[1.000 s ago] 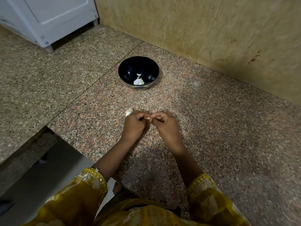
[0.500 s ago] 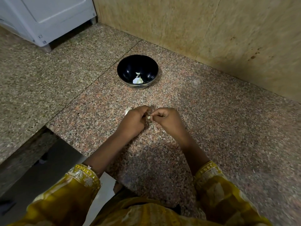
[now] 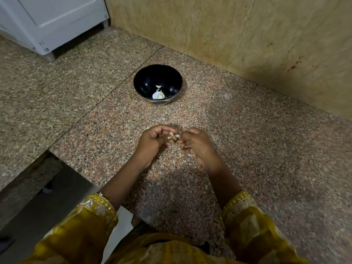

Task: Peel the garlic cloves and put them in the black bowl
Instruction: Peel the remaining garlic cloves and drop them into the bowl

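We pinch a garlic clove (image 3: 172, 137) between the curled fingertips of our left hand (image 3: 152, 141) and right hand (image 3: 197, 144), knuckles nearly touching above the granite counter (image 3: 257, 153), while the black bowl (image 3: 144, 80) sits well beyond both hands, white garlic pieces (image 3: 158, 95) inside.

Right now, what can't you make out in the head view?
Head view only:
- Garlic clove: mostly covered by the fingers of the left hand and right hand; skin left on it unclear.
- Pale pieces in the black bowl: too small to count or tell cloves from skins.
- White cabinet: cut off by the top-left edge.
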